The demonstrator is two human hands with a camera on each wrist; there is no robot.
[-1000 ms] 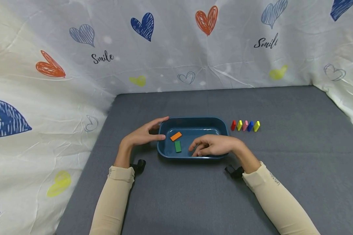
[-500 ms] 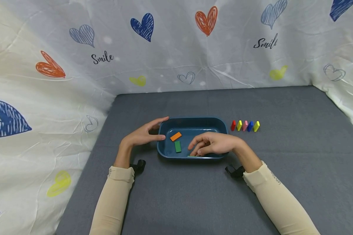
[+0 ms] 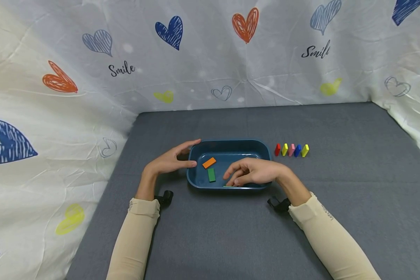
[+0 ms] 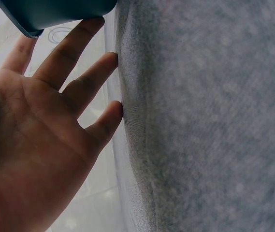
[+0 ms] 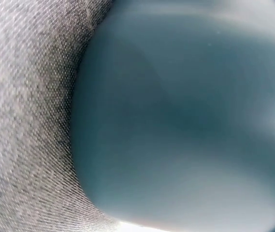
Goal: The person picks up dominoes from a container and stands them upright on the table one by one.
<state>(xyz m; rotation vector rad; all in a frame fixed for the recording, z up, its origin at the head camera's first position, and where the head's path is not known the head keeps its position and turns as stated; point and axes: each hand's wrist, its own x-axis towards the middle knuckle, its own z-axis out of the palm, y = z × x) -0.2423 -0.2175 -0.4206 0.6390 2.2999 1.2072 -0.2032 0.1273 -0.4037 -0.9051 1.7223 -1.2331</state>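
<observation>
Inside the blue tray (image 3: 227, 144), an orange block (image 3: 209, 162) and a green block (image 3: 211, 175) lie flat near the left end. My left hand (image 3: 169, 158) rests at that end, thumb over the rim and index finger at the far corner. Its fingers are outstretched against the tray's outside in the left wrist view. My right hand (image 3: 253, 171) reaches into the tray from the right, fingers bent down and thumb close to them. A yellow-green block (image 3: 228, 186) shows as a thin strip at these fingertips by the front rim, mostly hidden.
Right of the tray several small blocks stand upright in a row: a red block (image 3: 277, 149), two yellow, a pink block (image 3: 291, 150) and a blue block (image 3: 298, 150). A grey cloth (image 3: 210, 233) covers the table. A heart-printed white curtain (image 3: 203, 58) hangs behind and at the sides.
My right hand has risen slightly, and the yellow-green strip has come into view at its fingertips. The left hand, tray and row of blocks stay as they were.
</observation>
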